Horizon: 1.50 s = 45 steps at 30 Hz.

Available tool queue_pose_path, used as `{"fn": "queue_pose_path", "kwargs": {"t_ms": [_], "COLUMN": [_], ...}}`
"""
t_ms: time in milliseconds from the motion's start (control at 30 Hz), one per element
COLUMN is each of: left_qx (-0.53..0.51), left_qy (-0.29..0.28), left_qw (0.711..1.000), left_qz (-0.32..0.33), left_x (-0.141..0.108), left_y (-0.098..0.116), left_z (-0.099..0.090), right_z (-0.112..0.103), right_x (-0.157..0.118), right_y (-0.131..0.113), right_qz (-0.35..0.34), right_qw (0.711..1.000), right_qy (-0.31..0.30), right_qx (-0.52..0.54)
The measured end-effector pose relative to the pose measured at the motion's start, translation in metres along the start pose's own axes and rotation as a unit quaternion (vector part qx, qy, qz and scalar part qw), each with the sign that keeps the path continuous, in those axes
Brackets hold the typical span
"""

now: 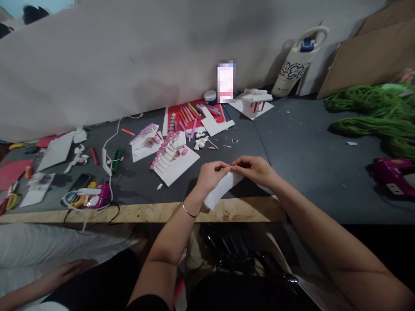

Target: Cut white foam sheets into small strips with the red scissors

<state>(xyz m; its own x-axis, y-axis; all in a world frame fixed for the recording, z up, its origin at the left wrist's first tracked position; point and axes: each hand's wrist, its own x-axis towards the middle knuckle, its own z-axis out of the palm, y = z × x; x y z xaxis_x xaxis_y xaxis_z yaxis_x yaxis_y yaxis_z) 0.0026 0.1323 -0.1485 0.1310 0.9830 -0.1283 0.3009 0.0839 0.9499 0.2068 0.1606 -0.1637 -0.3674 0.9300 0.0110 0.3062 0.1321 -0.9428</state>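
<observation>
White foam-board strip [223, 188] sits pinched between the left hand [210, 177] and right hand [254, 169] — both grips closed on its upper end — just behind the bench's front edge [168, 212]. Farther back lie two finished-looking pink-studded white stands [177, 170] and a red-strutted white stand [256, 103]; the strip carries nothing yet, so this piece looks left to do.

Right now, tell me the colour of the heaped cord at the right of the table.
Bright green: the heap of cord shows best in the head view.

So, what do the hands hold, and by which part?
The left hand and right hand pinch a white rectangular foam-like strip by its upper end.
</observation>
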Motion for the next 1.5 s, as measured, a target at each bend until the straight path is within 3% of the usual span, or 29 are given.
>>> {"fn": "queue_pose_path", "kwargs": {"t_ms": [167, 367, 500, 600, 733, 900, 967, 1067, 1167, 1233, 1333, 1500], "left_qx": [0.02, -0.05, -0.09, -0.131, -0.161, -0.164, -0.156, -0.13, -0.096, -0.06, 0.007, 0.058], "left_qy": [-0.003, -0.051, -0.067, -0.075, -0.078, -0.095, -0.092, -0.063, -0.034, -0.024, -0.014, -0.014], "left_qw": [1.0, 0.996, 0.989, 0.977, 0.968, 0.968, 0.971, 0.982, 0.992, 0.997, 1.0, 0.998], "left_qz": [-0.001, -0.052, -0.1, -0.149, -0.175, -0.167, -0.154, -0.117, -0.07, -0.04, 0.001, 0.019], "left_x": [0.002, 0.007, 0.007, 0.007, 0.005, 0.002, 0.002, 0.003, 0.004, 0.003, 0.003, 0.005], "left_y": [0.002, 0.004, 0.008, 0.011, 0.014, 0.016, 0.015, 0.011, 0.005, 0.003, 0.004, 0.01], "left_z": [-0.002, -0.007, -0.011, -0.012, -0.013, -0.015, -0.015, -0.013, -0.009, -0.006, -0.005, -0.006], "right_z": [-0.003, -0.003, -0.001, 0.0, -0.001, -0.004, -0.004, -0.004, -0.005, -0.007, -0.012, -0.018], "right_x": [0.001, 0.001, 0.0, -0.001, -0.003, -0.005, -0.005, -0.007, -0.008, -0.006, 0.001, 0.011], "right_y": [0.002, 0.008, 0.013, 0.014, 0.01, 0.005, 0.006, 0.009, 0.007, 0.004, 0.0, -0.005], "right_qz": [-0.028, -0.055, -0.132, -0.248, -0.399, -0.476, -0.464, -0.391, -0.246, -0.144, -0.07, -0.049], "right_qw": [0.999, 0.996, 0.985, 0.952, 0.883, 0.831, 0.835, 0.881, 0.951, 0.98, 0.991, 0.992], "right_qy": [-0.008, -0.007, 0.014, 0.047, 0.074, 0.071, 0.064, 0.052, 0.038, 0.011, -0.047, -0.068], "right_qx": [-0.035, -0.063, -0.108, -0.173, -0.235, -0.278, -0.288, -0.259, -0.182, -0.137, -0.108, -0.094]}}
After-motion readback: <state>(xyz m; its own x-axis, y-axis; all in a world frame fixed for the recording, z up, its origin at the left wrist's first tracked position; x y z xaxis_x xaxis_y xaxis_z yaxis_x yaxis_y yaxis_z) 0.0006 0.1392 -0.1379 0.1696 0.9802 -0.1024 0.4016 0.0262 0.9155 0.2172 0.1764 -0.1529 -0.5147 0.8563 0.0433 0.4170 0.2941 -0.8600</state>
